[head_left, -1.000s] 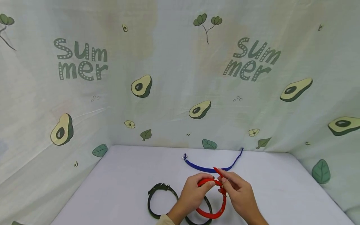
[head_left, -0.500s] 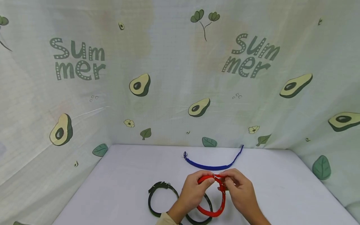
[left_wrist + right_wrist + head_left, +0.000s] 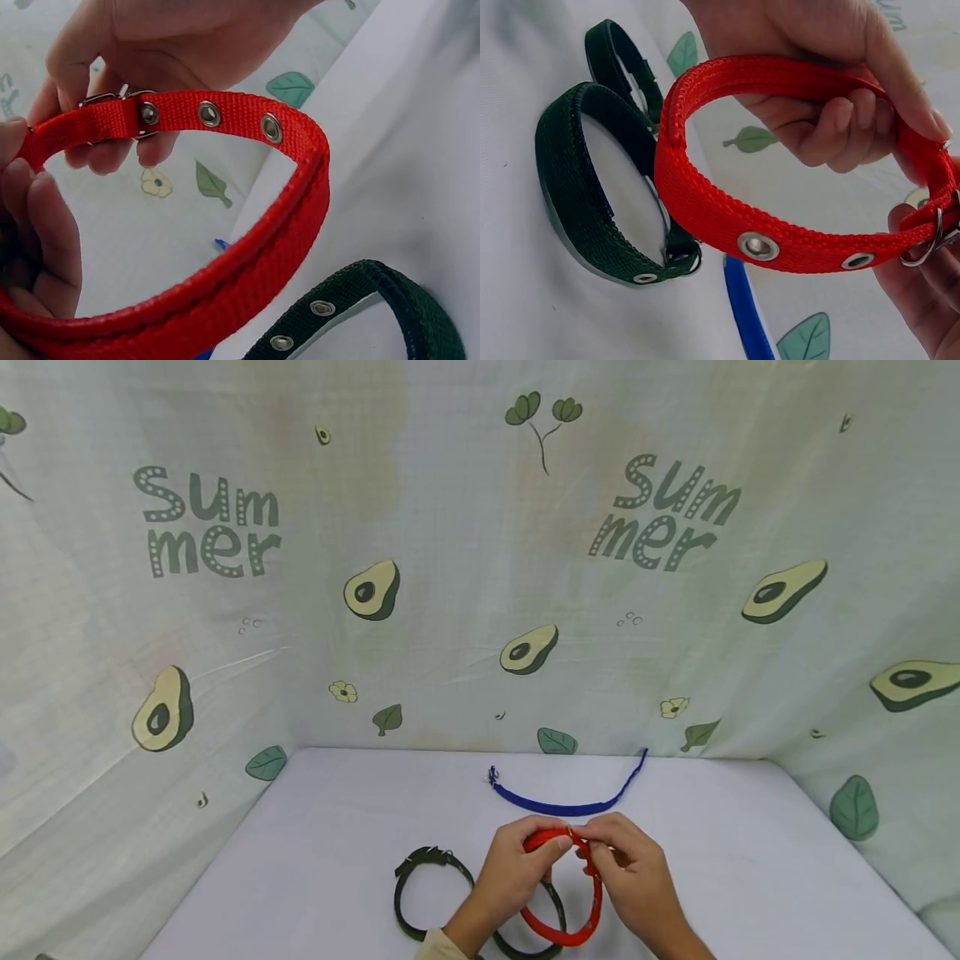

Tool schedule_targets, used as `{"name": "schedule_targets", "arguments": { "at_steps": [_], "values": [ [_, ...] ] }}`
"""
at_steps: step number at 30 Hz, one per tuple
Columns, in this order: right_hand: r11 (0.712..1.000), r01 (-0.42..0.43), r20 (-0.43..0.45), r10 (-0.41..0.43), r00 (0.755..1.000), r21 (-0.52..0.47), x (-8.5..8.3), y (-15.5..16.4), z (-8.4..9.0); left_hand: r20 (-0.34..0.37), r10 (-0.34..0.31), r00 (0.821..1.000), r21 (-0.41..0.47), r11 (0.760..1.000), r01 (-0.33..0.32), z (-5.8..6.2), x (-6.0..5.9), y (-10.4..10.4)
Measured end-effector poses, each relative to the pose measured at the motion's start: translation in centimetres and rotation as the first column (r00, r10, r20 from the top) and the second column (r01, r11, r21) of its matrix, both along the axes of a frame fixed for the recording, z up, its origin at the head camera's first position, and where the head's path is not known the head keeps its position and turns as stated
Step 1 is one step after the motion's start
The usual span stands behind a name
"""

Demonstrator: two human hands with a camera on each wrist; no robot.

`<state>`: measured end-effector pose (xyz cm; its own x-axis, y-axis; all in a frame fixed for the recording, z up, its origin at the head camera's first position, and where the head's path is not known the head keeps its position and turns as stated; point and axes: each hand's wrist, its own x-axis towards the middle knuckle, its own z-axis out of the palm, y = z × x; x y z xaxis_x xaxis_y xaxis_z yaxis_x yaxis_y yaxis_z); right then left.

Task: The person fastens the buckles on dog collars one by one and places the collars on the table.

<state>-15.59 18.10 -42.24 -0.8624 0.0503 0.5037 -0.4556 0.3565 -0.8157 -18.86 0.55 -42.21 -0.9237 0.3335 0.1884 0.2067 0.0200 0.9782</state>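
Between both hands a red dog collar (image 3: 581, 935) is held up as a buckled loop. It has metal eyelets and, in the left wrist view, a metal buckle (image 3: 120, 97) with the strap passing through it. My left hand (image 3: 517, 864) pinches the collar's top between thumb and fingers; in the right wrist view its other fingers curl under the band. My right hand (image 3: 637, 877) pinches the band beside the buckle, its fingertips close to the left ones. A metal D-ring (image 3: 928, 247) hangs near the buckle. The strap's tip is hidden by fingers.
Two dark green collars lie looped on the white table (image 3: 300, 877): one to the left (image 3: 400, 902), another (image 3: 557, 906) partly behind the left hand and the red collar. Beyond the hands a blue collar (image 3: 555, 810) lies unfastened in a curve. A printed cloth (image 3: 450, 527) hangs behind.
The red strap end that stuck up from my right fingers has swung down to the left and is out of sight. My right fingertips have moved left, nearer the left hand.
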Motion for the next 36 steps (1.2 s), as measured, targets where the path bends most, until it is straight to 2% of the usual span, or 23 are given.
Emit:
{"name": "schedule_targets", "arguments": {
  "at_steps": [4, 8, 12, 18, 26, 36],
  "values": [
    [0.999, 0.021, 0.034, -0.022, 0.999, 0.033, 0.1, -0.03, -0.06, 0.059, 0.012, 0.998, 0.032, 0.999, -0.014, 0.08, -0.07, 0.1],
    [0.999, 0.001, 0.03, -0.003, 1.0, 0.044, 0.24, -0.02, -0.08, 0.088, 0.01, 0.996, 0.082, 0.997, -0.017, -0.06, -0.07, 0.15],
    [0.997, -0.041, 0.029, 0.039, 0.999, 0.058, 0.33, -0.02, 0.04, 0.094, -0.031, 0.995, 0.139, 0.99, 0.017, -0.22, -0.05, 0.25],
    [0.999, -0.046, 0.138, 0.043, 0.989, 0.022, 0.35, -0.2, 0.13, 0.092, -0.086, 0.992, 0.203, 0.977, 0.066, -0.24, 0.13, 0.41],
    [0.995, 0.019, 0.186, -0.001, 0.983, -0.094, 0.32, -0.63, -0.18, 0.069, -0.018, 0.997, 0.265, 0.964, -0.001, -0.16, 0.13, 0.58],
    [0.995, 0.04, 0.128, -0.028, 0.991, -0.089, 0.14, -0.76, -0.83, 0.088, -0.015, 0.996, 0.243, 0.97, -0.007, -0.36, 0.02, 0.23]
  ]
}}
